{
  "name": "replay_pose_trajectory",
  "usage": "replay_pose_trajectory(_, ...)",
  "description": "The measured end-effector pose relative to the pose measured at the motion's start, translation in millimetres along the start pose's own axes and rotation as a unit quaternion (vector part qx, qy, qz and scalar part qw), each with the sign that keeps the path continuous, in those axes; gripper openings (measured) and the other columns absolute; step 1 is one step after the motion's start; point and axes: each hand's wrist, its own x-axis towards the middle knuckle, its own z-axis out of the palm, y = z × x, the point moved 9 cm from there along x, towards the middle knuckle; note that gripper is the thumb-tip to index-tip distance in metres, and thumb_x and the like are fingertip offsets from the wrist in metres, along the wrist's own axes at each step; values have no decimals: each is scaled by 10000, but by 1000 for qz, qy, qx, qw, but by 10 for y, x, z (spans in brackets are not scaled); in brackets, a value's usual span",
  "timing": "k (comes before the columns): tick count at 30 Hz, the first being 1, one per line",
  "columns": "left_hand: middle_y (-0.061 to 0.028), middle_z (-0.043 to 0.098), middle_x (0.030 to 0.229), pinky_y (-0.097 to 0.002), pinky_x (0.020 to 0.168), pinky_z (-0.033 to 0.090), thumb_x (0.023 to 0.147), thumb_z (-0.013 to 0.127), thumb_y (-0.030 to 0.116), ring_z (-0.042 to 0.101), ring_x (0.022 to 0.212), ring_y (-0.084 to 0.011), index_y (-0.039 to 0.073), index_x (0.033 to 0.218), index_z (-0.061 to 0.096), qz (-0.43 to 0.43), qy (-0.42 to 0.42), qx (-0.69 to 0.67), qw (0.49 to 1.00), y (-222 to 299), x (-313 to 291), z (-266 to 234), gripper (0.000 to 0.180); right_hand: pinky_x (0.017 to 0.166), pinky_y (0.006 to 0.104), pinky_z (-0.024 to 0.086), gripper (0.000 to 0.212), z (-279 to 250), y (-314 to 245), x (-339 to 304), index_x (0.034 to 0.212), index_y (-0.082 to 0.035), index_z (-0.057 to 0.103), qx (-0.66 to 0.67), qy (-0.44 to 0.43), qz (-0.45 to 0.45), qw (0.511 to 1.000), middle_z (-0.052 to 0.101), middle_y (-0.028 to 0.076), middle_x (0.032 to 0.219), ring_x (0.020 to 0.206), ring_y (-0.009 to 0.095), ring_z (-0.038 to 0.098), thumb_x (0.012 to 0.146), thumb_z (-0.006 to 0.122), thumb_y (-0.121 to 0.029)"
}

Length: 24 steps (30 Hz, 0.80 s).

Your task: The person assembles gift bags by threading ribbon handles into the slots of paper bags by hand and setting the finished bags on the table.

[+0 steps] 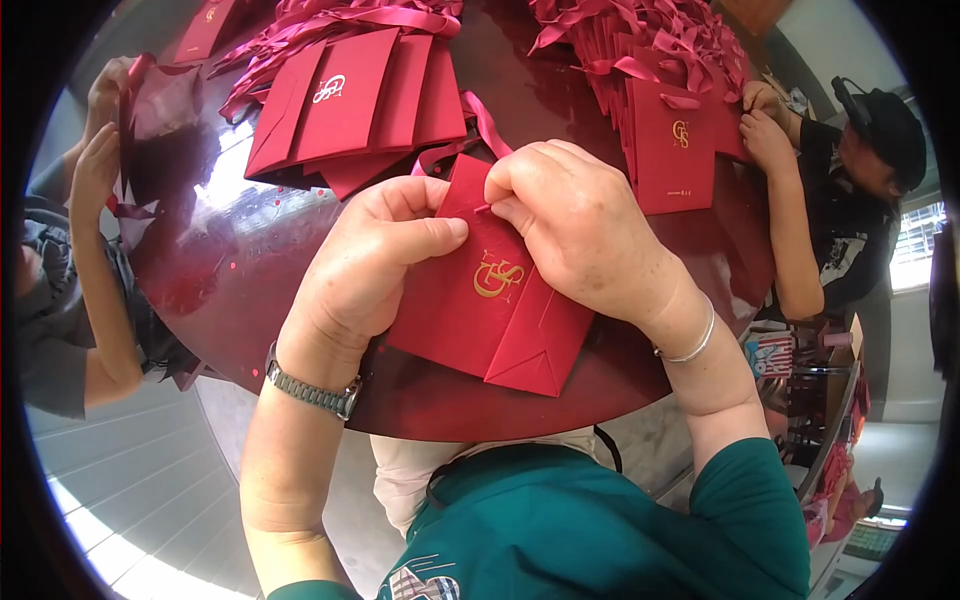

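Observation:
A flat, folded red paper gift bag point(435, 315) with a gold emblem lies tilted over the near part of the table. My left hand point(365, 250) grips its upper left edge, thumb on the front and fingers behind. At the bag's top edge my right hand point(585, 225) is closed in a pinch on a pinkish-red ribbon point(484, 122). A short bit of ribbon shows on the bag's front by my right fingertips. The rest of the ribbon loops up behind the bag, and my fingers hide part of it.
Stacked red bags point(345, 100) with ribbons lie at the far left, and another pile of bags point(670, 150) stands far right on the dark red round table point(250, 320). A person point(850, 190) works at the right; another person's hands point(97, 160) hold something at the left.

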Motion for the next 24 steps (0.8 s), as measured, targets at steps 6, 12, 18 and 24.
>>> replay_pose_trajectory(6,-54,662,925,-245,810,508,788,662,-47,630,837,-120,-2,977,631,-4,22,-5,1000,-11,25,-95,197,655,381,478,134,33,0,8,848,-30,552,-7,23,0,1000,596,109,773,722,303,592,787,657,29)
replay_pose_trajectory(12,-51,658,936,-238,806,504,805,658,-45,623,858,-118,1,982,630,3,57,-32,998,-36,18,-152,185,636,372,471,128,10,-34,32,841,-33,559,4,41,-9,999,592,101,766,697,293,580,786,657,29)
replay_pose_trajectory(18,-30,660,958,-244,830,503,845,621,-13,615,863,-103,13,1022,636,-10,4,-17,1000,-40,26,-42,179,630,343,471,84,6,17,50,854,-25,566,44,31,24,998,595,110,769,697,273,585,811,629,10)
replay_pose_trajectory(24,-59,670,1011,-269,876,501,861,592,-10,634,920,-127,10,1074,628,-2,27,-6,1000,-62,31,-105,216,634,301,465,43,17,220,35,875,-6,576,107,4,107,989,610,99,785,701,197,585,860,610,-28)
